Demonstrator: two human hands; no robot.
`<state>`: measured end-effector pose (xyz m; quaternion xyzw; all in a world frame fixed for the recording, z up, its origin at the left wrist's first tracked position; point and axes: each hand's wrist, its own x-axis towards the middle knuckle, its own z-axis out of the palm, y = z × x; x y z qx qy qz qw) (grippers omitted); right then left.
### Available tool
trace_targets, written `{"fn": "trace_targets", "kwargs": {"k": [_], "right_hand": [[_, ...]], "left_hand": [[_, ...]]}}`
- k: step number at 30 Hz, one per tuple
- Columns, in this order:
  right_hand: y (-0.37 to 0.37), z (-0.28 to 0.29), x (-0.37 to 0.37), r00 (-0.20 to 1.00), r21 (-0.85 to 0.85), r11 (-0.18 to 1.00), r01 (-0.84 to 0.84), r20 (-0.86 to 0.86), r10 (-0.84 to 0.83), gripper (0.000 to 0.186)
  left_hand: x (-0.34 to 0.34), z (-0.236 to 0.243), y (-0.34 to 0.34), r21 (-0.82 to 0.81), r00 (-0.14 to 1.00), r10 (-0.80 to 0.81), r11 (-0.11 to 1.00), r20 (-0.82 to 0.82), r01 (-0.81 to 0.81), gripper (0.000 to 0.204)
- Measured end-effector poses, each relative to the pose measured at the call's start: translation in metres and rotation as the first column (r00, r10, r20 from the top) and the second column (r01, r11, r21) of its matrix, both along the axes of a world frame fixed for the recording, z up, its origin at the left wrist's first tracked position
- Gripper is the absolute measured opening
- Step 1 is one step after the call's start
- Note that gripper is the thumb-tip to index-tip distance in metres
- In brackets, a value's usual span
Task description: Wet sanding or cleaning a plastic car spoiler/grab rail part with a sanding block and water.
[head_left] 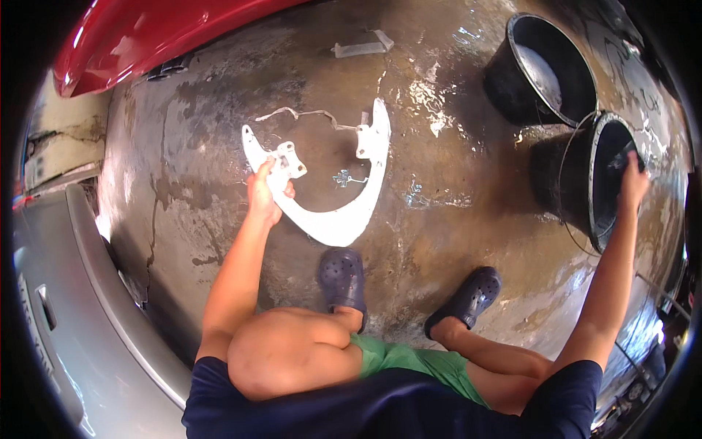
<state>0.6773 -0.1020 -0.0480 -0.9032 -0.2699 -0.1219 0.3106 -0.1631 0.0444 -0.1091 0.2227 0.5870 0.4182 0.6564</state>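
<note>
My left hand (265, 196) is closed around the left arm of a white U-shaped grab rail (333, 225), whose open end points away from me. Mounting tabs with holes stick inward from both its arms. Out to the right, my right hand (633, 183) reaches over the mouth of the nearer black bucket (563, 175). Its fingers look closed on something dark at the bucket's rim, which I cannot make out. A thin wire handle hangs around this bucket's side.
A second black bucket (504, 84) with cloudy, foamy liquid stands just behind the first. A red glossy car body (168, 33) is at the far left, a silver vehicle panel (95, 314) at the near left. My dark clogs (341, 278) rest on the wet concrete floor (431, 241).
</note>
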Motion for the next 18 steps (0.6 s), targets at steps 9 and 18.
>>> {"fn": "trace_targets", "kwargs": {"k": [9,18], "right_hand": [[0.008,-0.082,-0.084,0.057,-0.001,0.898,-0.439,-0.998,0.027,0.032],[0.008,0.059,-0.116,0.248,0.326,0.811,-0.486,-0.838,0.486,0.034]], "left_hand": [[-0.062,-0.072,-0.022,-0.078,0.933,-0.016,0.997,-0.36,-0.013,0.035],[0.028,-0.047,-0.081,0.454,0.535,0.099,0.669,-0.839,0.588,0.07]]}}
